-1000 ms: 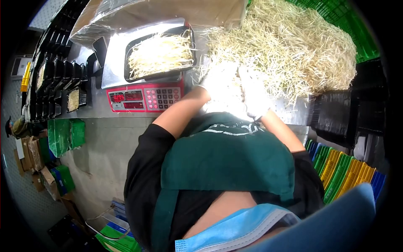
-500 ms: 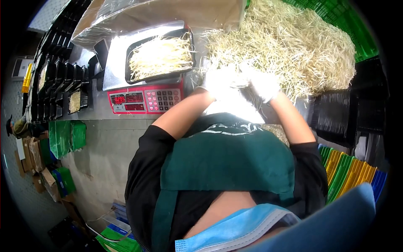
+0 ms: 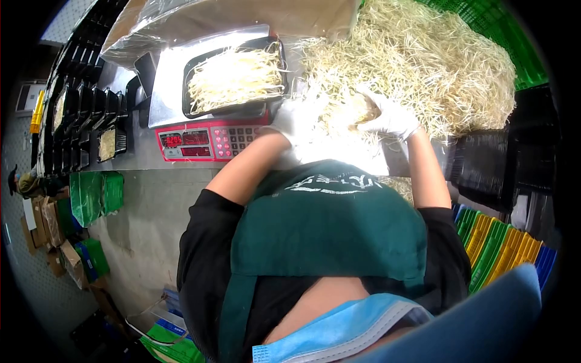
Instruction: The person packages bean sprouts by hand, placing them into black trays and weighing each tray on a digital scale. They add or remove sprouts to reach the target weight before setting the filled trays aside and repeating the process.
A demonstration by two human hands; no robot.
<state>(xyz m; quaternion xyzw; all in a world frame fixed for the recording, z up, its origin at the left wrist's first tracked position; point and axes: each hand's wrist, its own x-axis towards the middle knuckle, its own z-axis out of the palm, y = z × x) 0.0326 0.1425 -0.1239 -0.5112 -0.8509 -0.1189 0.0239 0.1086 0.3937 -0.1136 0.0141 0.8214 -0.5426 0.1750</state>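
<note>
A large heap of bean sprouts [image 3: 430,66] lies on the metal table in front of me. At its near edge my right hand [image 3: 392,118], in a white glove, has thumb and fingers apart, curved beside a loose clump of sprouts [image 3: 351,114]. My left hand [image 3: 292,121], also gloved, is to the left of that clump, by the scale's right corner; glare washes out its fingers. A black tray [image 3: 187,91] filled with sprouts rests on the platform of a red digital scale [image 3: 212,143], whose display is lit.
Stacked black trays [image 3: 63,130] line the left side, a few holding sprouts. More black trays [image 3: 484,163] are nested at the right. A plastic-covered cardboard box [image 3: 242,21] stands behind the scale. Green and yellow crates [image 3: 502,242] are below right; a green crate [image 3: 526,57] is behind the heap.
My hands have moved apart: the left shifted left toward the scale, the right slightly right with its fingers spread. A clump of sprouts now shows between them.
</note>
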